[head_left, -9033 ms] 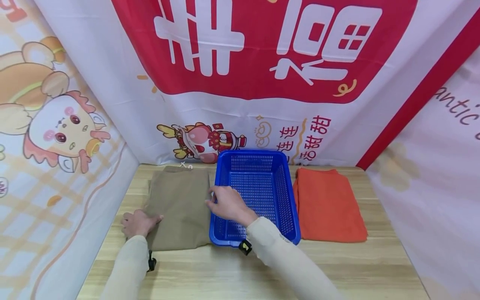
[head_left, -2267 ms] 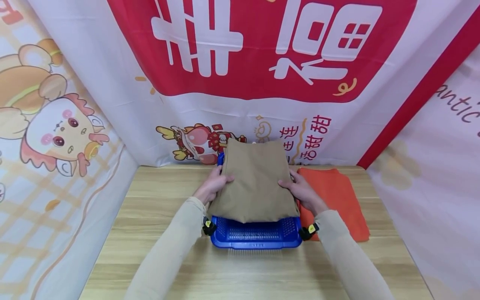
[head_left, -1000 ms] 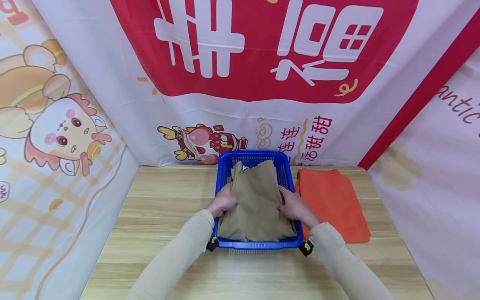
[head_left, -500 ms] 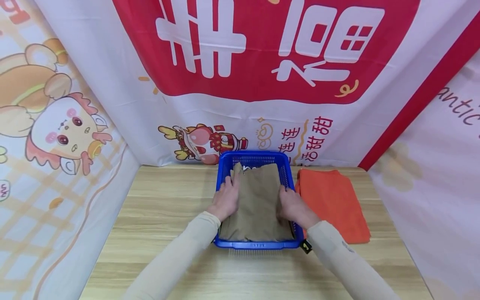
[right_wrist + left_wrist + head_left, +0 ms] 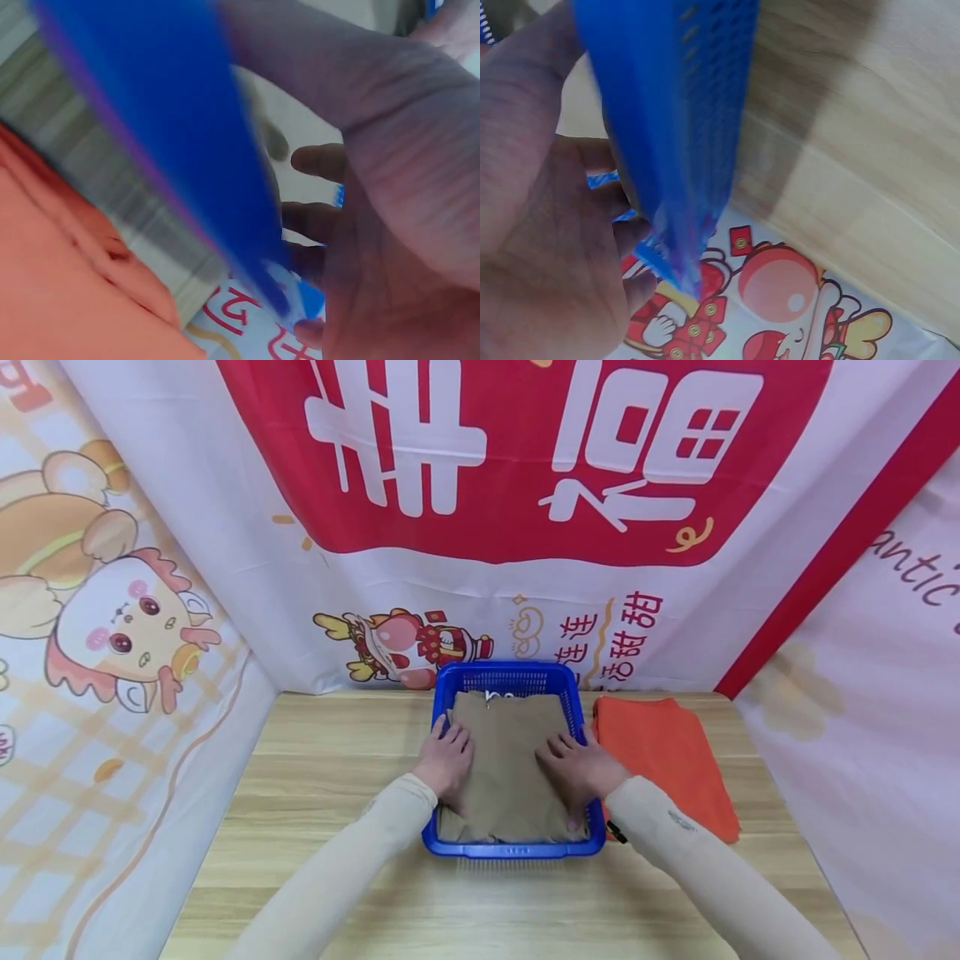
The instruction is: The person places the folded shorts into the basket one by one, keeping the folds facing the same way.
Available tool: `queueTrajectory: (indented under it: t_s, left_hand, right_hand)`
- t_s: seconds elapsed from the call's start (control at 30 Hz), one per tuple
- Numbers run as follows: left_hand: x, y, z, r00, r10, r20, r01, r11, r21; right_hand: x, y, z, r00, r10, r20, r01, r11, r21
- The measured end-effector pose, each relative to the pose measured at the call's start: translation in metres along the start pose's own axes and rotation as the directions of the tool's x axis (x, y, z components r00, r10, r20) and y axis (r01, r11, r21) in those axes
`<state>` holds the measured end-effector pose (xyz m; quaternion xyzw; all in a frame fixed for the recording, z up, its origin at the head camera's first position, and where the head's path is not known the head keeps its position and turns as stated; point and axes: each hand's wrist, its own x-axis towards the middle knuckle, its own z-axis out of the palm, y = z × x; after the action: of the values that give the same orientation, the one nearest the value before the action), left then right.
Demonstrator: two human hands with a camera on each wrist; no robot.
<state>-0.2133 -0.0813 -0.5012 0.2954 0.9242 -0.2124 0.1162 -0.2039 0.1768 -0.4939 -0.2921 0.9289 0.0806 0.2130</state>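
Observation:
A folded khaki-brown garment (image 5: 513, 768) lies inside the blue plastic basket (image 5: 517, 850), nearly filling it. A little white lettering shows near its far edge. My left hand (image 5: 446, 760) rests on the garment's left side, its fingers extended toward the far end. On the opposite side my right hand (image 5: 581, 767) lies with spread fingers on the cloth, thumb toward the near end. Neither hand grips the fabric. In the left wrist view the basket's side wall (image 5: 645, 112) hides part of the fingers. The right wrist view shows the other wall, blurred, beside my palm (image 5: 397, 247).
A folded orange cloth (image 5: 663, 764) lies on the wooden table (image 5: 337, 777), just right of the basket. A printed fabric backdrop (image 5: 510, 585) hangs close behind the basket, and more printed fabric stands along both sides of the table.
The brown garment, earlier on the table left of the basket, was carried over by both hands and lowered inside. It now lies flatter, and my fingers have let go and spread on it.

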Motion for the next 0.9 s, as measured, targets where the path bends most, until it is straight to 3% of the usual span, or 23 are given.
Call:
queueTrajectory:
  t_s: [0.23, 0.4, 0.57, 0.7, 0.8, 0.9]
  left_hand:
    - [0.007, 0.002, 0.007, 0.989, -0.057, 0.138, 0.045, 0.995, 0.094]
    - [0.015, 0.004, 0.020, 0.985, -0.084, 0.150, 0.063, 0.988, 0.138]
    - [0.012, 0.008, 0.015, 0.983, -0.092, 0.158, 0.068, 0.986, 0.150]
    - [0.009, 0.007, 0.013, 0.991, -0.071, 0.117, 0.058, 0.992, 0.110]
    - [0.010, 0.003, 0.017, 0.998, -0.038, 0.046, 0.037, 0.999, 0.022]
    - [0.011, -0.001, 0.018, 0.999, -0.019, -0.026, 0.016, 0.994, -0.111]
  right_hand:
    - [0.004, -0.002, 0.009, 0.999, 0.028, 0.039, -0.024, 0.995, -0.095]
    - [0.007, -0.004, 0.015, 0.999, 0.046, 0.025, -0.042, 0.988, -0.148]
    - [0.009, -0.004, 0.019, 0.998, 0.063, 0.031, -0.056, 0.979, -0.196]
    - [0.009, -0.002, 0.019, 0.999, 0.047, 0.016, -0.045, 0.993, -0.109]
    - [0.007, 0.000, 0.018, 0.999, 0.031, -0.032, -0.030, 0.999, 0.026]
    - [0.004, 0.002, 0.016, 0.992, 0.025, -0.128, -0.003, 0.986, 0.169]
